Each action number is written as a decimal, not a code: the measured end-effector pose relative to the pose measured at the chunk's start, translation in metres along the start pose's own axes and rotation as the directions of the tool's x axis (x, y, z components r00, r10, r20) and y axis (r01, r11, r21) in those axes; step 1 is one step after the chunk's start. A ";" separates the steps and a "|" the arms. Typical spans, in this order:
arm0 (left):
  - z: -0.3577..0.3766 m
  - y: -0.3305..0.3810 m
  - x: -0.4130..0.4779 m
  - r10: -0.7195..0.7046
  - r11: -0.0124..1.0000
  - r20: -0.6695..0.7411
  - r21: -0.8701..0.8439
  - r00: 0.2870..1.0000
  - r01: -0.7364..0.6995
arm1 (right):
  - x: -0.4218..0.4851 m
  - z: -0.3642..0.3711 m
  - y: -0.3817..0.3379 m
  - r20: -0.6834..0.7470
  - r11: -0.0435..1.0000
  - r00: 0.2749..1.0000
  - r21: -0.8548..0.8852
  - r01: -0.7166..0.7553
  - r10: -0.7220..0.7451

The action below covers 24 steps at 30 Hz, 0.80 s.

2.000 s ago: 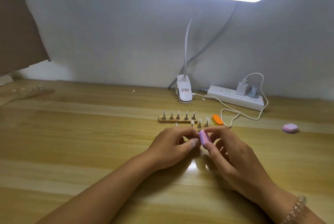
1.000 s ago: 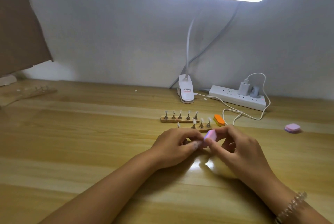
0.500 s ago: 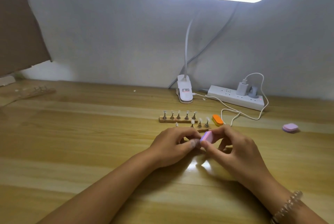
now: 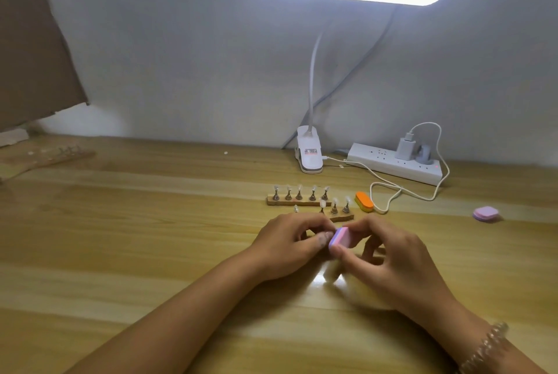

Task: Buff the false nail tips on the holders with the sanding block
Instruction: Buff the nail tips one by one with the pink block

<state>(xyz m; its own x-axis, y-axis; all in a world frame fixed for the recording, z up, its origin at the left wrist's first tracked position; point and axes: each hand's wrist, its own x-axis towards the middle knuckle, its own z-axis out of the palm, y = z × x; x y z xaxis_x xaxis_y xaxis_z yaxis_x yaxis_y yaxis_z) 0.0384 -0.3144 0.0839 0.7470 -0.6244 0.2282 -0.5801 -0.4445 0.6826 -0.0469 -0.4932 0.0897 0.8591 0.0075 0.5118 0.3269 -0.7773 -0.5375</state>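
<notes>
Sanding block (image 4: 339, 239) pinched in right hand (image 4: 389, 262) fingers, touching left hand (image 4: 290, 245); left fingers curled, hold unclear.

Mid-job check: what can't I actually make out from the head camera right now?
- Head view: what, if anything, the left hand holds is hidden by its curled fingers and the sanding block in the right hand grip.
- Head view: front holder strip is partly covered by both hands.
- Head view: nail tips on the rear holder strip are too small to judge finish.
- Head view: far-left items are blurred.
</notes>
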 end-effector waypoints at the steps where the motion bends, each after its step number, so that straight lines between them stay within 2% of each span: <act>1: 0.000 0.001 0.000 0.003 1.000 0.007 0.004 1.000 -0.003 | 0.001 -0.001 0.003 -0.040 1.000 0.999 -0.002 -0.028 0.028; 3: 0.001 0.001 0.000 0.010 1.000 0.019 0.008 1.000 -0.011 | 0.002 -0.001 0.005 -0.107 0.998 0.993 -0.043 -0.048 0.043; 7: 0.002 -0.002 0.001 0.006 1.000 0.007 0.016 1.000 -0.007 | -0.002 0.001 -0.003 -0.002 0.993 0.995 -0.051 0.103 -0.103; 11: 0.001 0.000 0.001 0.017 1.000 0.010 0.013 1.000 -0.017 | 0.003 -0.001 0.007 -0.090 0.998 0.996 -0.051 -0.023 0.019; 15: 0.001 -0.001 0.000 0.018 1.000 0.003 0.000 1.000 -0.018 | -0.001 0.000 0.000 -0.001 0.992 0.996 -0.083 0.092 -0.092; 19: 0.000 -0.001 0.002 0.023 1.000 0.001 -0.014 1.000 -0.023 | 0.001 -0.001 0.004 -0.057 0.998 0.998 -0.067 0.002 -0.006; 22: 0.000 -0.003 0.002 0.034 0.998 -0.002 -0.050 0.999 -0.034 | -0.001 -0.001 -0.001 -0.002 0.991 0.996 -0.108 0.084 -0.085; 24: 0.001 -0.004 0.002 0.036 0.998 -0.009 -0.058 0.999 -0.036 | -0.001 0.000 -0.002 0.033 0.993 0.996 -0.076 0.089 -0.087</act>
<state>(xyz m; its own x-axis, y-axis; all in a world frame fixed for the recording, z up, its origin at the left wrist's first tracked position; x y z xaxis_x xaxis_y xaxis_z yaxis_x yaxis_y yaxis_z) 0.0422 -0.3143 0.0813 0.7286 -0.6342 0.2588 -0.5870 -0.3834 0.7130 -0.0486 -0.4918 0.0903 0.8401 0.0958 0.5339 0.3713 -0.8190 -0.4374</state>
